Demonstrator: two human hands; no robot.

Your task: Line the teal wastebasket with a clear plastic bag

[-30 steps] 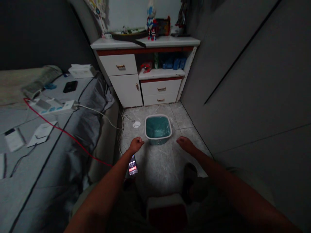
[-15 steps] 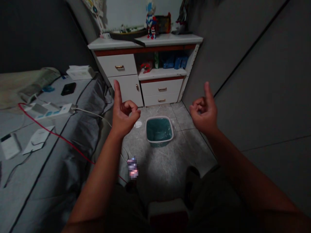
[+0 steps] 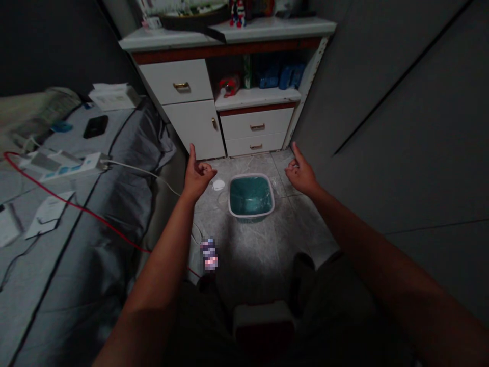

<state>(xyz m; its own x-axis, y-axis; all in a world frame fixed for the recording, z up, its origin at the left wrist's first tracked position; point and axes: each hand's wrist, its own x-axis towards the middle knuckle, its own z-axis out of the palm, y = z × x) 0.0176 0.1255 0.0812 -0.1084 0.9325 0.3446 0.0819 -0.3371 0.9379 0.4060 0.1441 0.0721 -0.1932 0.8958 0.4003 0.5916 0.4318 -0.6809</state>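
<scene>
My left hand (image 3: 197, 176) is raised on the near left side of a teal basin (image 3: 250, 218) with a pale rim. Its index finger points up, the thumb stands apart and the other fingers curl; it counts as open and holds nothing. On the basin's right, my right hand (image 3: 301, 173) mirrors it, index finger stretched out and the rest curled, also open with nothing in it. Neither hand touches the basin, which stands on the grey tiled floor (image 3: 263, 250) with something clear and shiny, perhaps plastic film, about it.
Behind stands a white cabinet (image 3: 194, 127) with drawers and a shelf. At left, a bed (image 3: 91, 255) bears a power strip (image 3: 87, 165), a phone (image 3: 95, 126) and a red cable (image 3: 103, 220). A pixelated item (image 3: 209, 254) lies on the floor. A grey wall (image 3: 401, 153) is at right.
My view has tipped down, so the cabinet sits higher in the picture. Both hands have moved forward and closer together, the right one shifting left towards the basin.
</scene>
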